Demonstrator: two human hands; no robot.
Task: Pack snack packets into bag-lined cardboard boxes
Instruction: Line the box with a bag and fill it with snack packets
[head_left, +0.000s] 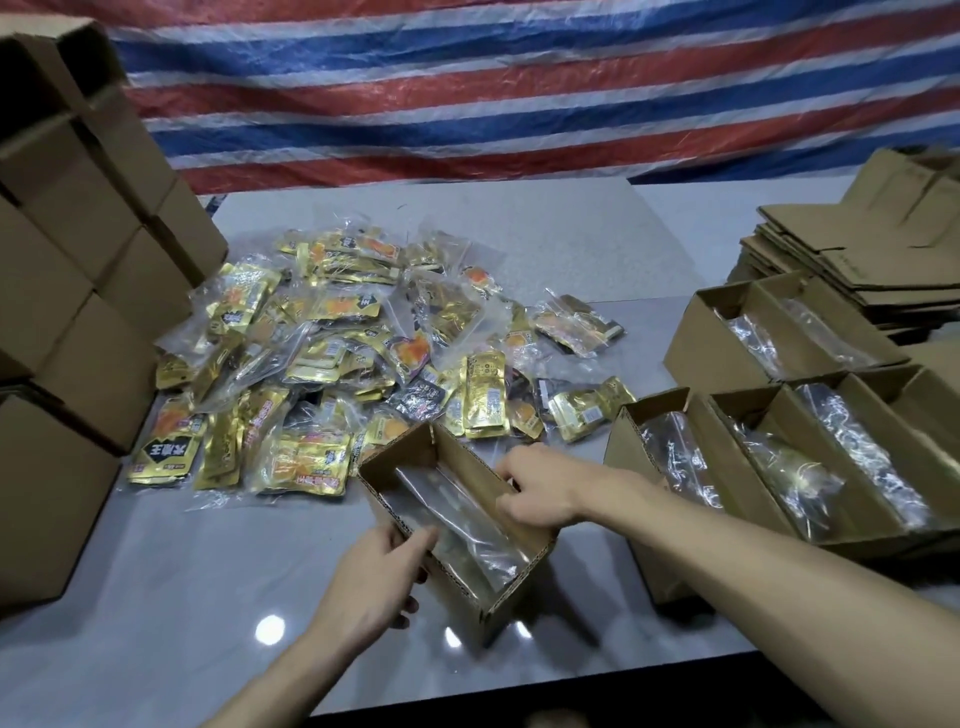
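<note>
**Packing station: what I log from the head view**

1. Grey surface (208, 571).
2. Stacked cartons (78, 260), left edge.
3. Snack packets (332, 353), gold, heaped from centre toward the left edge.
4. Lined boxes (634, 452), right edge.
5. Flattened cartons (883, 260), far right corner.
6. Open cardboard box (470, 467), clear bag (457, 519) inside, by the near edge.
7. Left grip (374, 577), clamped over its left wall.
8. Right grip (535, 488), which I read as clamped on its right wall.

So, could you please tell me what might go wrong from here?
The clear bag liner lies slack inside the open cardboard box, not folded over its rim, so snack packets may slip between bag and cardboard. The box stands near the table's front edge and could be pushed off.
</note>
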